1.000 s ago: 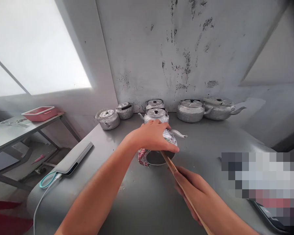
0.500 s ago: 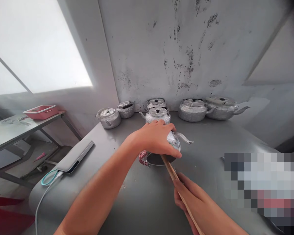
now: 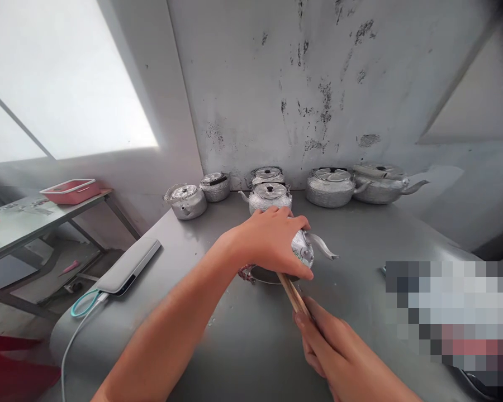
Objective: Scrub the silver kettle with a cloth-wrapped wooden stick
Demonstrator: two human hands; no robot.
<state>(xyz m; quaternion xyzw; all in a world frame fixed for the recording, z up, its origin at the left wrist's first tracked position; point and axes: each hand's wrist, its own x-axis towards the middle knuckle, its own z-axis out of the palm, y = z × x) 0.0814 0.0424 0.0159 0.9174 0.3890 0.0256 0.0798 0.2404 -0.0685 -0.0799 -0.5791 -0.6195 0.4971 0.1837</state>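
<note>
My left hand (image 3: 274,241) is clasped over a small silver metal kettle (image 3: 303,250), which lies tipped with its round opening towards me. Its curved spout sticks out to the right. A red-patterned wrapped handle (image 3: 245,273) shows at the opening's left, partly covered by my wrist. In my right hand (image 3: 327,338) is a slim wooden stick (image 3: 292,293); its far end meets the kettle's opening, and the tip is hidden. Most of the kettle's body is behind my left hand.
Several lidded kettles stand along the wall, one silver kettle (image 3: 270,195) just beyond my left hand. A power bank (image 3: 129,268) with cables lies on the grey table (image 3: 243,352) at left. A pink basket (image 3: 73,192) sits on a side table. A pixelated patch covers the right.
The kettle has turned a little in my left hand, its spout now lower and farther right. More of the wrapped handle is covered. My right hand and the stick have shifted slightly.
</note>
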